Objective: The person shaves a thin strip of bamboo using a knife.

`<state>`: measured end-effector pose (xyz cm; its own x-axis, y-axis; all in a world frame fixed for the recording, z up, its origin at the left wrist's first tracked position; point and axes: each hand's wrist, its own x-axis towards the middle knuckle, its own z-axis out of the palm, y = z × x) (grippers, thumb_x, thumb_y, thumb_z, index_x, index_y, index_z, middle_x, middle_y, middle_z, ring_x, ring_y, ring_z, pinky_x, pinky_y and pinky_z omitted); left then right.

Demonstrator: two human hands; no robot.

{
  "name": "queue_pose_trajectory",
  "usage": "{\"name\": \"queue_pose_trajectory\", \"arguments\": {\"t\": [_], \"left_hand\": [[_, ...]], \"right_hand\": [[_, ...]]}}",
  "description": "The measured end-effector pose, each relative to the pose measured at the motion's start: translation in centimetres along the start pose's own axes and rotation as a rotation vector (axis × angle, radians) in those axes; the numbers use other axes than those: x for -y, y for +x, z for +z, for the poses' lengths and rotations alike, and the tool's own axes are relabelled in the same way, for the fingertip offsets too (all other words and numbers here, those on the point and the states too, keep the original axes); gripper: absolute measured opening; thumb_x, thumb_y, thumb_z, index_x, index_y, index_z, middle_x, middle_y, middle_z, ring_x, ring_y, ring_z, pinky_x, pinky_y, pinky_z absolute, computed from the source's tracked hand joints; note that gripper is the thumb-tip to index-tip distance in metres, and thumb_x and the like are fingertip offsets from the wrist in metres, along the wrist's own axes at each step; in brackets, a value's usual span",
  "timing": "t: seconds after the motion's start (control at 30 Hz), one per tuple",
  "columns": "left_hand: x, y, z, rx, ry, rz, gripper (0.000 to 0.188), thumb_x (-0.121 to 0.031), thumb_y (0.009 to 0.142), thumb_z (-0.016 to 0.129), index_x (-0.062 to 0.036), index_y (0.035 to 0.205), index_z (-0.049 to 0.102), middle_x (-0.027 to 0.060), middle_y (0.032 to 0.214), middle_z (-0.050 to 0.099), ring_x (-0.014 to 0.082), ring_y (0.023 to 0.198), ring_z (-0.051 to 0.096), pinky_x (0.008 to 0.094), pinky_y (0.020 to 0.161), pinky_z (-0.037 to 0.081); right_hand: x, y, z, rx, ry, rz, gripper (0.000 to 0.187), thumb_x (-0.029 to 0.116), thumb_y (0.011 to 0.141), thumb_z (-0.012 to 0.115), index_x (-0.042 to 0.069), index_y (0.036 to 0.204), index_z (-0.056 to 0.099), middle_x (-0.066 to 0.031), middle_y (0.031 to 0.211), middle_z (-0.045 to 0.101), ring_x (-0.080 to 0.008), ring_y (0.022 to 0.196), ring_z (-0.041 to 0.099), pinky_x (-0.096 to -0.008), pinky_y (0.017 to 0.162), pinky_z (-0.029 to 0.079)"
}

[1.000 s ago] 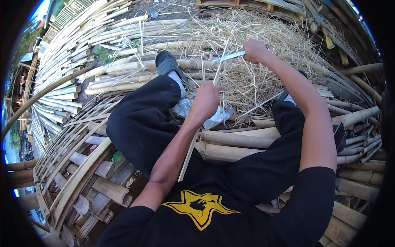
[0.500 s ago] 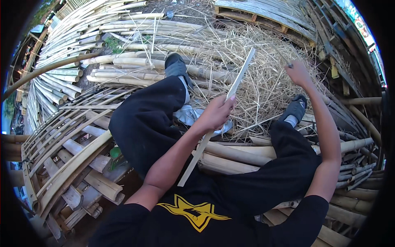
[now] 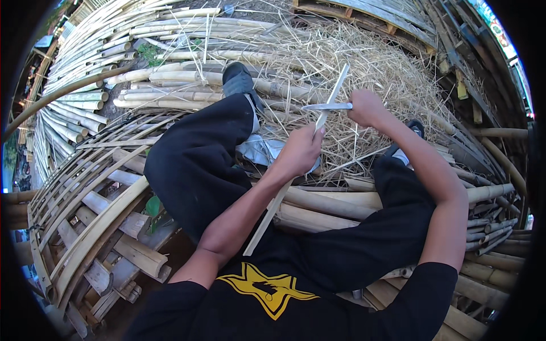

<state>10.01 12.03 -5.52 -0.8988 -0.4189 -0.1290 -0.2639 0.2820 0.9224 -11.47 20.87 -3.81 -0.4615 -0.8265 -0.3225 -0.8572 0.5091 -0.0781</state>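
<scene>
My left hand (image 3: 300,152) is closed around the middle of a long pale bamboo strip (image 3: 261,227), which slants from my lap up and away to the right. In my right hand (image 3: 367,108) is a knife (image 3: 329,106), gripped by its handle, which my fingers mostly hide. Its blade points left and crosses the strip's upper part, just beyond my left hand. Blade and strip look to be touching. Below my hands a crumpled silvery sheet (image 3: 259,149) lies between my feet.
Thin shavings (image 3: 364,62) form a heap beyond my hands. Bamboo poles (image 3: 176,85) lie stacked at the far left. A slatted bamboo frame (image 3: 91,210) stands near my left side. A wooden pallet (image 3: 369,17) sits at the back right, and cut poles (image 3: 324,204) lie under my legs.
My right hand has come in from the far right toward the strip, and the knife blade now lies across it. My left hand keeps its grip with hardly any movement.
</scene>
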Motion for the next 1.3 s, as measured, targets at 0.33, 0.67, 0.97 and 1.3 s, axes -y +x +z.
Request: {"name": "queue_pose_trajectory", "arguments": {"t": [0.33, 0.67, 0.97, 1.3], "left_hand": [[-1.3, -1.3, -2.7, 0.138, -0.425, -0.125, 0.035, -0.034, 0.099, 0.042, -0.0089, 0.074, 0.039, -0.0060, 0.055, 0.033, 0.0018, 0.040, 0.029, 0.0214, 0.035, 0.024], [-2.6, -0.2, -2.5, 0.346, -0.768, -0.370, 0.029, -0.034, 0.099, 0.042, -0.0130, 0.079, 0.038, -0.0078, 0.055, 0.031, -0.0003, 0.035, 0.025, 0.0174, 0.027, 0.019], [-2.3, -0.5, -1.0, 0.269, -0.630, -0.358, 0.028, -0.032, 0.098, 0.043, -0.0136, 0.079, 0.038, -0.0080, 0.055, 0.031, 0.0011, 0.035, 0.026, 0.0195, 0.029, 0.017], [-3.1, -1.6, -3.3, 0.308, -0.737, -0.371, 0.031, -0.034, 0.099, 0.042, -0.0136, 0.076, 0.035, -0.0081, 0.054, 0.026, 0.0008, 0.035, 0.023, 0.0192, 0.029, 0.016]], "right_hand": [[-21.0, -2.2, -4.5, -0.521, 0.030, 0.830, 0.035, 0.027, 0.077, 0.054, -0.006, 0.085, 0.064, -0.0289, 0.093, 0.063, -0.0403, 0.098, 0.060, -0.0458, 0.085, 0.048], [-1.8, -1.3, -1.9, -0.143, 0.246, 0.128, 0.043, 0.034, 0.083, 0.058, -0.007, 0.068, 0.059, -0.0272, 0.070, 0.057, -0.0390, 0.066, 0.058, -0.0450, 0.064, 0.045], [1.0, -1.2, 1.3, -0.116, 0.097, -0.053, 0.026, 0.021, 0.074, 0.057, -0.004, 0.070, 0.061, -0.0257, 0.079, 0.063, -0.0391, 0.077, 0.063, -0.0460, 0.071, 0.051], [-28.3, -6.1, -7.9, -0.682, 0.061, 1.058, 0.036, 0.028, 0.079, 0.049, -0.001, 0.093, 0.065, -0.0279, 0.094, 0.063, -0.0400, 0.094, 0.062, -0.0476, 0.081, 0.048]]}}
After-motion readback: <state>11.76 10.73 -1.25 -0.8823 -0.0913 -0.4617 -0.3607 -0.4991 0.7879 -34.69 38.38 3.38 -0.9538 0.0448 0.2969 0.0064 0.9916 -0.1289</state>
